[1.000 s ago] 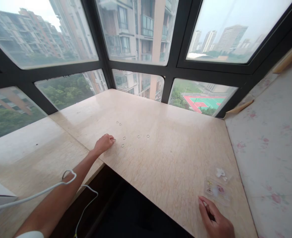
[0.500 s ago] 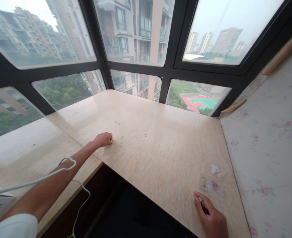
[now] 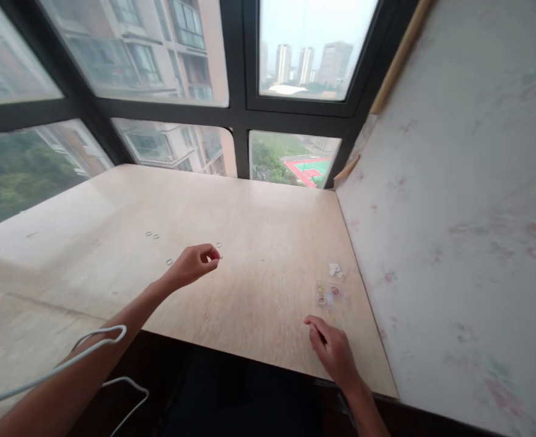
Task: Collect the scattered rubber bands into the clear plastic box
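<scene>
My left hand [image 3: 197,265] reaches over the middle of the table with thumb and forefinger pinched. A tiny bit of a thin ring [image 3: 221,258] seems to stick out at its fingertips. Just beyond them lies another thin ring [image 3: 218,245], and one more ring [image 3: 169,262] rests left of the wrist. My right hand [image 3: 334,349] is near the front edge at the right, fingers curled in; whatever they may hold is hidden. In front of it sits a small clear plastic box [image 3: 325,302] with yellow, pink and pale rings in its compartments.
White small pieces [image 3: 335,270] lie behind the box. Two more rings [image 3: 156,237] are farther back left. A white cable [image 3: 67,367] crosses my left forearm. The pale marbled tabletop [image 3: 258,224] meets windows behind and a flowered wall [image 3: 431,243] on the right.
The view has swung right, so the tabletop things appear farther left. My left hand has moved right across the rings and now pinches. My right hand stays near the plastic box.
</scene>
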A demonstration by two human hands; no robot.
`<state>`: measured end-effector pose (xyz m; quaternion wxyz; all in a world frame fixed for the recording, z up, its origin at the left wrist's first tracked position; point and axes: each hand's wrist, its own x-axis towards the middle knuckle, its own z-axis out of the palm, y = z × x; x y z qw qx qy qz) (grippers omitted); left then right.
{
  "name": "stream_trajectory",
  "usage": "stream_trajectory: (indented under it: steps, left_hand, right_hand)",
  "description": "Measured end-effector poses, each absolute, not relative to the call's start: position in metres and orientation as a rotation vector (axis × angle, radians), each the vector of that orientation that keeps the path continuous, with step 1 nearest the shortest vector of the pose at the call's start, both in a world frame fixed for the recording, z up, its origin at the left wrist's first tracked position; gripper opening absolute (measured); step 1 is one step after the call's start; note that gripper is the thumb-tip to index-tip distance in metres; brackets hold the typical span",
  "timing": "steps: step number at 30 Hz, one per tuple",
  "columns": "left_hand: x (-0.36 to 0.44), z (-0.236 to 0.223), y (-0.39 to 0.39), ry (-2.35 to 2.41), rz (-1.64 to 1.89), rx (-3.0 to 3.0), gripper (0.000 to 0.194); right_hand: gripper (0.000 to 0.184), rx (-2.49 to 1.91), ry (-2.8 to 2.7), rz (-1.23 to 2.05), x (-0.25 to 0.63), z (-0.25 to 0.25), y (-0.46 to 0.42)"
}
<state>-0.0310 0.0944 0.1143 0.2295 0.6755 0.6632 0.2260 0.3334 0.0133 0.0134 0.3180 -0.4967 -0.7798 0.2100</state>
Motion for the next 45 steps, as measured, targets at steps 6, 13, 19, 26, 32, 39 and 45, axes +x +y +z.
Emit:
stream_trajectory:
  steps: [6, 13, 19, 26, 32, 39, 45]
  left_hand:
    - [0.092, 0.109, 0.112, 1.306, 0.738, 1.972, 0.017]
    - [0.198, 0.081, 0.123, 0.989, 0.629, 2.197, 0.015]
    - [0.216, 0.069, 0.127, 0.961, 0.554, 2.297, 0.017]
    - [0.173, 0.062, 0.123, 1.372, 0.843, 2.048, 0.022]
    - [0.13, 0.048, 0.097, 1.522, 1.059, 1.654, 0.053]
    - [0.087, 0.033, 0.072, 1.522, 1.176, 1.334, 0.057]
    - [0.069, 0.015, 0.055, 1.371, 1.214, 1.443, 0.052]
  right_hand:
    - [0.03, -1.137, -2.071, 0.563, 0.332, 0.014, 0.013]
    - [0.024, -1.169, -2.067, 0.512, 0.33, 0.015, 0.012]
    - [0.025, -1.222, -2.021, 0.504, 0.33, 0.013, 0.011]
    - [0.028, -1.265, -2.002, 0.569, 0.33, 0.015, 0.01]
    - [0.028, -1.272, -2.017, 0.563, 0.331, 0.012, 0.01]
    - [0.028, -1.277, -1.948, 0.757, 0.321, 0.01, 0.011]
    - [0.026, -1.102, -1.967, 0.905, 0.266, 0.043, 0.027]
